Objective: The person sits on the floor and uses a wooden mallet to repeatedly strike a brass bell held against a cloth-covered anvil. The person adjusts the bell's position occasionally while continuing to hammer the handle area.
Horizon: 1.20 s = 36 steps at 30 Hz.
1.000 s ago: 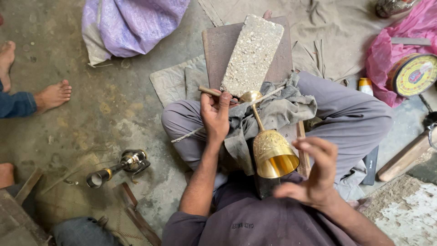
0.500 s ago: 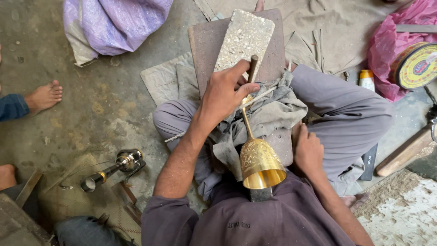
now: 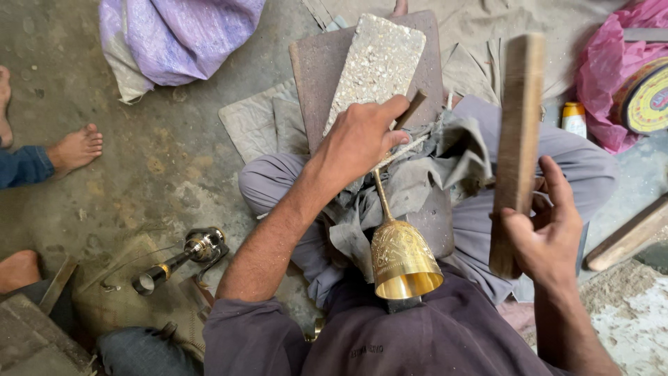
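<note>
While the brass goblet [image 3: 403, 257], judged stiff, heavy and slippery, is pinched at its stem by the left hand [image 3: 362, 139], a wooden bat [image 3: 516, 146] is clasped in the right hand [image 3: 546, 240].

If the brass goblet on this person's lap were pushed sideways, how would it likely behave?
The brass goblet looks rigid and probably heavy for its size. Its round flared cup would likely roll in an arc if freed. The left hand on the stem end and the grey cloth probably steady it.
</note>
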Tool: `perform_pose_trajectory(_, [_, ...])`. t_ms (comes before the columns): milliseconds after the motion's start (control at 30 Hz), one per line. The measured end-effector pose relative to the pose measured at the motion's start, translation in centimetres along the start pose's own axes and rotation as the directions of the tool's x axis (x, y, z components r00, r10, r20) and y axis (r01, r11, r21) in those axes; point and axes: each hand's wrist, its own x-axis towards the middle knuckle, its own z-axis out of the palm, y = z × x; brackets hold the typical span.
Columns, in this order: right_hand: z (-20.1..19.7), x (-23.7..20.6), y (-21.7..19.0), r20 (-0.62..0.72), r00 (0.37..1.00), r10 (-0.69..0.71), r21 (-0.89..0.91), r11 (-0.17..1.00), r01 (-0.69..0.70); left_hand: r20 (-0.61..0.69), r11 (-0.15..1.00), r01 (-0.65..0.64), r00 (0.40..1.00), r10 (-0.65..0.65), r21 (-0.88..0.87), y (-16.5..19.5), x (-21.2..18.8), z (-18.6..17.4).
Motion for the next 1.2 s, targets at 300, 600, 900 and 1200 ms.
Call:
perform_pose_trajectory(300, [1.8,2.5,0.4,0.128,0.931,-0.341,-0.521,0.776,0.355,0.152,0.999,-0.005,0.988,0.013,-0.05,1.1,0.6,-0.6])
perform_pose_trajectory(600, [1.6,-0.3,3.0,0.003,0.999,-0.054,-0.176,0.983,0.054,0.334,0.978,-0.131,0.94,0.071,0.161,1.9,2.4,0.2])
perform_pose_trajectory(900, [4.4,-3.5,3.3,-0.034,0.962,-0.269,-0.582,0.788,0.2,0.423,0.962,-0.21,0.898,0.119,0.175,2.3,2.1,0.0])
perform_pose_trajectory(1200, [4.7,-3.9,3.0,-0.151,0.971,-0.186,-0.243,0.959,0.146,0.325,0.96,-0.271,0.916,0.236,0.066,1.3,1.4,-0.3])
